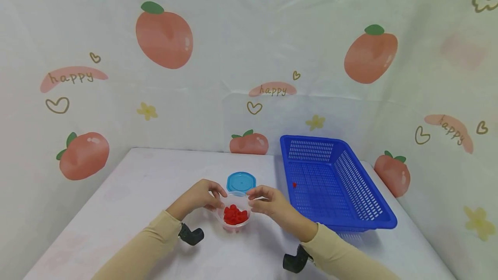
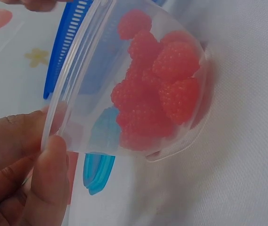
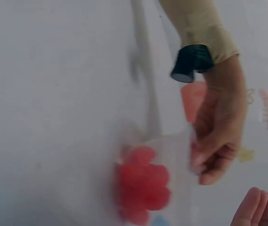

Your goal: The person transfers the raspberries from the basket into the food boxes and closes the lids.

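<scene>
A clear plastic tub (image 1: 232,224) stands on the white table with several red raspberries (image 2: 157,89) piled in it. My left hand (image 1: 203,195) pinches the tub's rim between thumb and fingers; the left wrist view shows this grip (image 2: 35,165) up close. On the tub's other side is my right hand (image 1: 272,204), its thumb and fingers spread near the rim. The right wrist view shows these fingers (image 3: 256,207) extended and apart from the tub, though that picture is blurred. Just behind the tub lies a blue lid (image 1: 241,180).
To the right, a large blue plastic basket (image 1: 285,150) with slotted sides holds one small red piece (image 1: 294,185). A white cloth (image 1: 218,55) printed with fruit hangs behind and beside the table. Each wrist wears a black camera mount (image 1: 190,234).
</scene>
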Demonstrator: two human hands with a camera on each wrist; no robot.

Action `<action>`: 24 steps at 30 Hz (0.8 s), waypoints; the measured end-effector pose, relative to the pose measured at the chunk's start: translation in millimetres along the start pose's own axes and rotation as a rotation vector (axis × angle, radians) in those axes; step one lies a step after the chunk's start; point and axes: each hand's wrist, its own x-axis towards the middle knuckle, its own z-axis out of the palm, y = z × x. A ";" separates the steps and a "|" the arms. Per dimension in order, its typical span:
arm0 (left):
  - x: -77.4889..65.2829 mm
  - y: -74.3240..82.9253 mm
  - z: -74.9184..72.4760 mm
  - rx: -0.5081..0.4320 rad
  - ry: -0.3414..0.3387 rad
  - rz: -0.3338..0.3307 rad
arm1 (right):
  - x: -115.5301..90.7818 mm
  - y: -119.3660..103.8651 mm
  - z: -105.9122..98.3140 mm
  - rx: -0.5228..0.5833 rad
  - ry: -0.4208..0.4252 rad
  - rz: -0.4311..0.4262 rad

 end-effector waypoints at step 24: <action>-0.2 0.4 0.4 0.011 0.021 -0.037 | 43.1 -64.2 -139.6 0.213 0.303 -0.257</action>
